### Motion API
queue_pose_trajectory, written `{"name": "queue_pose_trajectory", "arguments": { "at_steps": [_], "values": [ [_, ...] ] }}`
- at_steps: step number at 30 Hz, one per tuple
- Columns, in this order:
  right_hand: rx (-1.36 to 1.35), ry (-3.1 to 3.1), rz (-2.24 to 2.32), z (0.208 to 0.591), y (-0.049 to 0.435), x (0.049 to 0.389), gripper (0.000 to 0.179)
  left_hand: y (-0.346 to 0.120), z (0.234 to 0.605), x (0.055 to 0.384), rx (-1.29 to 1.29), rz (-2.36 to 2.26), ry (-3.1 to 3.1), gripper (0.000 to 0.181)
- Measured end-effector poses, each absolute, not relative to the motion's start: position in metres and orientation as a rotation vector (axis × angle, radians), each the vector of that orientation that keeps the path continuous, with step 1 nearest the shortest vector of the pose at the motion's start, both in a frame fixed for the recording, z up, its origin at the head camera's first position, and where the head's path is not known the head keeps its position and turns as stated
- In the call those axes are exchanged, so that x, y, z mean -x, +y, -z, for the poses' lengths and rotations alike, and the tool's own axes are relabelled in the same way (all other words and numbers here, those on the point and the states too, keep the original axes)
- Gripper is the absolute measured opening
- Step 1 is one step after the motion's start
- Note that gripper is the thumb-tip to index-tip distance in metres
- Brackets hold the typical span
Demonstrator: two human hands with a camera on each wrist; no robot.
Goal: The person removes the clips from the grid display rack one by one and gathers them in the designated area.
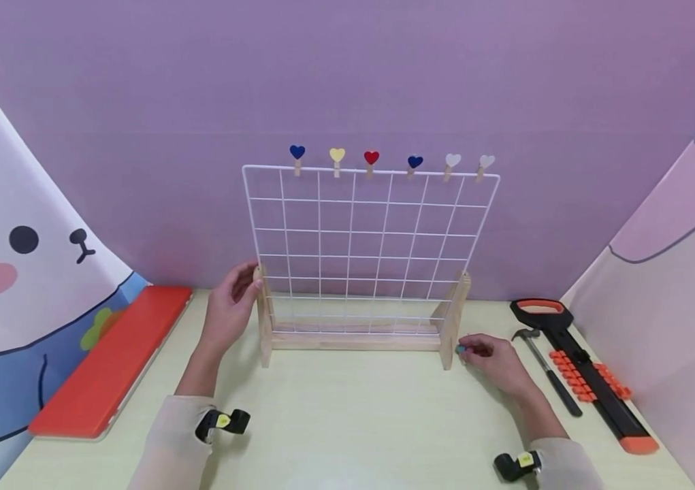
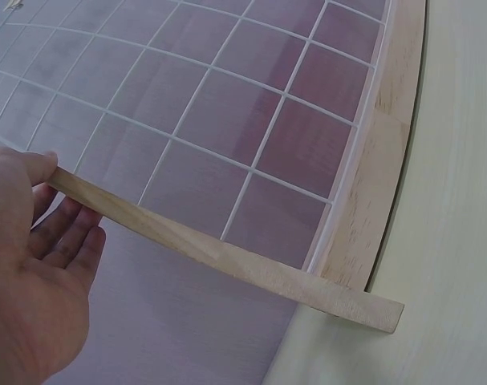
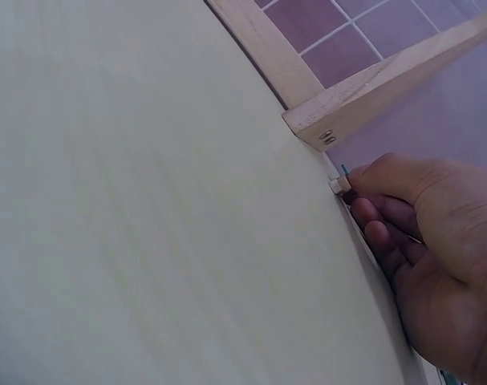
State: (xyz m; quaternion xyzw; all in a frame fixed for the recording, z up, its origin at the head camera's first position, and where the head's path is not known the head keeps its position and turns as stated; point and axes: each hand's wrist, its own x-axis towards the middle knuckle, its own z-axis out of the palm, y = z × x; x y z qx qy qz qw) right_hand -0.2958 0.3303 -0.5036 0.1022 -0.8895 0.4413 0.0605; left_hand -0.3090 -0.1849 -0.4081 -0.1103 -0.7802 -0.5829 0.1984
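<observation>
A white wire grid panel (image 1: 347,231) stands upright in a wooden stand (image 1: 353,341). Small wooden clothespins with hearts in blue, yellow, red and white line its top bar, among them a red heart clothespin (image 1: 372,158). My left hand (image 1: 231,306) pinches the upper end of the stand's left side piece (image 2: 227,261), thumb on one face and fingers on the other. Low by the foot of the right side piece (image 1: 456,320), my right hand (image 1: 497,361) pinches a small wooden clothespin (image 3: 339,185) with a teal part, mostly hidden by the fingers.
On the right of the table lie a claw hammer (image 1: 549,374) and a black and orange hand saw (image 1: 592,381), with orange clip-like pieces (image 1: 570,376) around the saw. A long red flat case (image 1: 114,361) lies at the left. A purple wall (image 1: 347,75) rises behind the stand.
</observation>
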Motion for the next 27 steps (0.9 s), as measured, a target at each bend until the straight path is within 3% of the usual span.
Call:
{"name": "queue_pose_trajectory", "arguments": {
  "at_steps": [27],
  "values": [
    [-0.182, -2.702, -1.513, 0.488, 0.338, 0.291, 0.038, -0.185, 0.408, 0.309, 0.321, 1.636, -2.181, 0.044]
  ]
}}
